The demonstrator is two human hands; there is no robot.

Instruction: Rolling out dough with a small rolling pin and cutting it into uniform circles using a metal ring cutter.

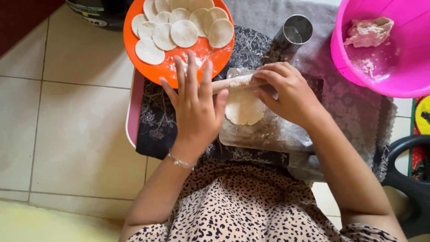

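**Dough sheet half rolled, a plate of cut rounds already stacked**

Leopard-print fabric (pixel 251 210) on the person's lap fills the near edge of the view, and both forearms reach forward from it. Left hand (pixel 195 105) lies flat with fingers spread, the palm pressing on the left part of the rolling pin (pixel 235 82) without closing round it. Right hand (pixel 291 92) curls its fingers over the pin's right part, a loose grip from above. The pin's long axis runs left to right across the clear board (pixel 268 132), its left end tilted slightly toward the person.

Under the pin, near the board's far edge, lies a flattened dough sheet (pixel 244 109), roughly round and still small. At the far left the orange plate (pixel 156 67) holds about a dozen cut dough rounds (pixel 183 32), so much cutting looks done. A dough lump (pixel 369 31) remains in the pink tub (pixel 403 62), and a metal cup (pixel 295 30) stands beyond the board.
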